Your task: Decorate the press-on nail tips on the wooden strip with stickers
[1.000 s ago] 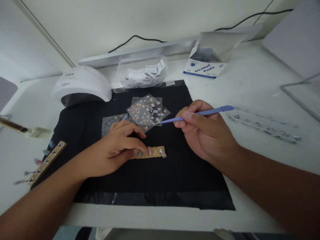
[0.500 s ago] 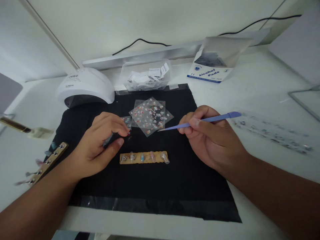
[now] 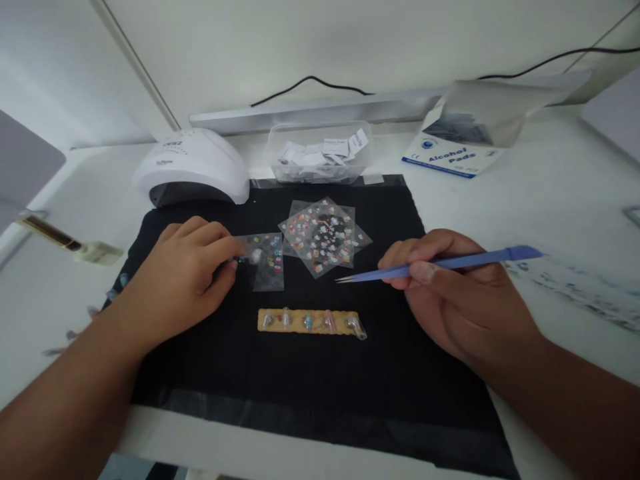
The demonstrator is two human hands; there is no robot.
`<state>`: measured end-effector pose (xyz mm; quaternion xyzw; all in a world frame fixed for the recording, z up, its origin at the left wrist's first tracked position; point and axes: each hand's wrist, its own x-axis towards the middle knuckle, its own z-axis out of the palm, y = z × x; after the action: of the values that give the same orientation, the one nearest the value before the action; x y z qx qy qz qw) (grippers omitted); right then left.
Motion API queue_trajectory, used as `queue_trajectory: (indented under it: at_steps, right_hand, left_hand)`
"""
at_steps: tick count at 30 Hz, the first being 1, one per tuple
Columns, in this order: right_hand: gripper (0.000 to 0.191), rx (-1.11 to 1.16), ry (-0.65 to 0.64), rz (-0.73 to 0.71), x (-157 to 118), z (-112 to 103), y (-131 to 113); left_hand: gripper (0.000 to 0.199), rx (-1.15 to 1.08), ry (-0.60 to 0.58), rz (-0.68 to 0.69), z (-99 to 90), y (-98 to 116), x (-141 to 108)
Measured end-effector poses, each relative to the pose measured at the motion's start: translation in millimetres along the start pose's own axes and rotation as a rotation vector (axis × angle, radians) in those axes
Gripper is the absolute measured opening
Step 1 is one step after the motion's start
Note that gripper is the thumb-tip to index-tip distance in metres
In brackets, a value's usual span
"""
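Note:
In my right hand (image 3: 445, 287) is a pair of blue tweezers (image 3: 450, 262), its silver tips slightly apart and pointing left above the black mat (image 3: 300, 380). My left hand (image 3: 200, 267) pinches the left edge of a clear sticker sheet (image 3: 267, 273) dotted with small coloured figures. Right of that sheet lies a fanned stack of clear sticker sheets (image 3: 325, 237) with red and white designs. Between my hands, nearer me, a tan strip (image 3: 297, 329) bears several nail tips, among them a blue one (image 3: 308, 323) and a pink one (image 3: 329, 321).
A white nail lamp (image 3: 200, 157) stands back left, beside a clear tub (image 3: 320, 160) of white packets. The open alcohol pads box (image 3: 450, 150) is back right. A nail polish brush (image 3: 97, 253) and more nail tips (image 3: 70, 335) sit left. Clear strips (image 3: 575, 287) lie right.
The view has shifted, moving the scene rightward. More of the small sticker sheet shows beside my left hand. The tweezers stay in my right hand, and both their tips can now be seen.

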<state>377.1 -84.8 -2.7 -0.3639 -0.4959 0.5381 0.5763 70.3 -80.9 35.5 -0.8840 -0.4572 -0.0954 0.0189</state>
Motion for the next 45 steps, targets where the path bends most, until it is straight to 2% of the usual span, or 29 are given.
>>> queue_trajectory:
  at_steps: [6,10,14,18,20,28,39,42,45]
  right_hand:
    - [0.014,0.003,-0.025,-0.02,2,-2,1]
    - [0.017,0.007,-0.025,-0.05,5,-2,3]
    - [0.018,0.002,-0.008,-0.047,7,-3,4]
    - [0.019,-0.024,0.021,-0.067,7,-4,3]
    - [0.019,-0.049,0.032,-0.082,7,-4,1]
    - [0.017,-0.087,0.073,-0.124,6,-1,-1]
    - [0.016,-0.075,0.175,-0.148,1,6,-5]
    - [0.016,-0.057,0.188,-0.156,-2,10,-9]
    - [0.016,-0.037,0.156,-0.161,-2,17,-18]
  left_hand:
    - [0.021,-0.015,-0.064,0.004,-3.0,2,1]
    - [0.026,0.03,-0.077,-0.055,-0.4,3,1]
    - [0.046,0.025,-0.058,-0.161,6.5,2,1]
    - [0.077,-0.035,-0.122,-0.242,14.1,1,1]
    - [0.084,-0.042,-0.15,-0.256,18.6,1,1]
    - [0.079,-0.044,-0.175,-0.252,26.3,-3,5]
    - [0.085,-0.104,-0.16,-0.204,30.7,-10,9]
    - [0.08,-0.138,-0.14,-0.187,33.1,-12,10]
    - [0.067,-0.182,-0.117,-0.162,34.3,-13,12]
